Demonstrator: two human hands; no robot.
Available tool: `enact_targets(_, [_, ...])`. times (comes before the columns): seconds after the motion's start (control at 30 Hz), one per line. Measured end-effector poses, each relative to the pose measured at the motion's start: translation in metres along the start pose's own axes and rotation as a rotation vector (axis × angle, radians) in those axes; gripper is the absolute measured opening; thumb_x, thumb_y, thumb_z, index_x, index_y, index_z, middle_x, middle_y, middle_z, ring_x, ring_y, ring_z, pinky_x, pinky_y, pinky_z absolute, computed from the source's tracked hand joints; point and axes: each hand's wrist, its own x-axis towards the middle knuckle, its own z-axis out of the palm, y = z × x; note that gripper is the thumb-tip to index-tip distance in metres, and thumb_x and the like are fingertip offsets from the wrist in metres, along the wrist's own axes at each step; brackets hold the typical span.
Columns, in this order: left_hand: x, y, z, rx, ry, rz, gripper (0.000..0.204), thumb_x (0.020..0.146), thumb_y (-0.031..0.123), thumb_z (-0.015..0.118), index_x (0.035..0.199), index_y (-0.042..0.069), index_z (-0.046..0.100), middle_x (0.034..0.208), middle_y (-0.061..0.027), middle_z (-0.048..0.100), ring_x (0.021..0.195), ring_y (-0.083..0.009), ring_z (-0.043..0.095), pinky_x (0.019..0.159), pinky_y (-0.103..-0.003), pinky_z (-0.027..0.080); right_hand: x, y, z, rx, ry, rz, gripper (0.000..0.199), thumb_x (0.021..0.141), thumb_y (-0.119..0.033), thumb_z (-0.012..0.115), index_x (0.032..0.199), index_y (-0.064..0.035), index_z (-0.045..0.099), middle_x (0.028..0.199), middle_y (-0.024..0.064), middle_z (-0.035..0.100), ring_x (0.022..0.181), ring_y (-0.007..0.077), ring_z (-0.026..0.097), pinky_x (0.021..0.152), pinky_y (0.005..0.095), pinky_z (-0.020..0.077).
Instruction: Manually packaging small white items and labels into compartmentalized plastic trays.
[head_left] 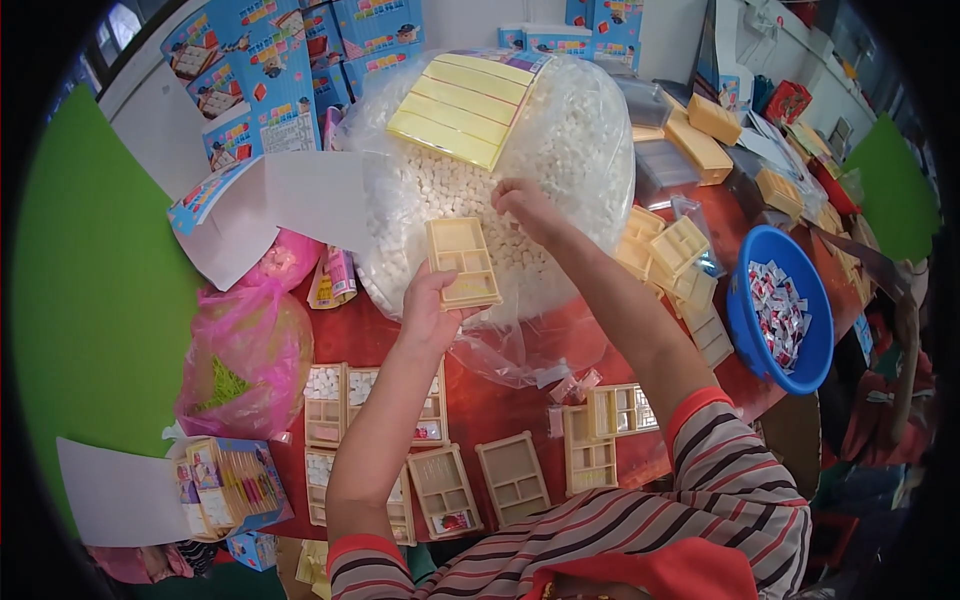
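My left hand (430,310) grips a beige compartment tray (463,262) above the red worktop (500,400); my right hand (525,205), fingers pinched together, dips into the clear bag of white pellets (560,150).

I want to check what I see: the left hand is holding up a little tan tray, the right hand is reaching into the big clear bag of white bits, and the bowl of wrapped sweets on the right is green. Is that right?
Almost. The bowl is blue, not green, as the head view shows. The left hand does hold the tan tray, and the right hand reaches into the clear bag.
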Motion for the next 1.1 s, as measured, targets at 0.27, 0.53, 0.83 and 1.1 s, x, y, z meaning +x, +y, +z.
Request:
enact_targets(0.27, [0.031,-0.031,0.011,-0.055,0.007,-0.071,0.054,0.088,0.002,0.043,0.140,0.008,0.034,0.136,-0.0195,0.048,0.118,-0.0426,0.054,0.091,-0.064,0.048,-0.016,-0.014,0.040,0.318,0.034,-0.134,0.010,0.073,-0.011,0.062,0.082,-0.0056,0.064,0.075,-0.0001,0.058,0.063,0.0101,0.050,0.057,0.0242,0.0403])
enact_targets(0.53, [0.025,-0.039,0.004,-0.138,-0.046,-0.054,0.055,0.088,0.002,0.043,0.142,0.009,0.033,0.137,-0.0192,0.047,0.121,-0.0426,0.053,0.094,-0.065,0.046,-0.027,-0.011,0.025,0.372,0.052,-0.172,0.018,0.074,-0.013,0.064,0.090,-0.0035,0.065,0.078,0.0010,0.058,0.072,0.0116,0.053,0.062,0.0256,0.0413])
enact_targets(0.83, [-0.004,-0.045,-0.006,-0.183,-0.079,-0.036,0.057,0.090,0.003,0.042,0.146,0.007,0.033,0.138,-0.0191,0.048,0.121,-0.0398,0.054,0.095,-0.061,0.049,-0.059,0.003,0.014,-0.495,0.202,-0.663,0.030,0.085,-0.017,0.061,0.110,-0.0020,0.066,0.116,0.0159,0.062,0.097,0.0283,0.064,0.079,0.0331,0.0522])
enact_targets(1.1, [-0.046,-0.045,0.007,-0.236,-0.068,0.001,0.055,0.089,0.002,0.043,0.144,0.005,0.034,0.136,-0.0201,0.050,0.121,-0.0379,0.055,0.095,-0.059,0.050,-0.105,-0.018,0.025,-0.328,-0.005,-0.464,0.028,0.090,-0.011,0.060,0.117,-0.0057,0.066,0.132,0.0174,0.054,0.115,0.0289,0.058,0.093,0.0347,0.0487])
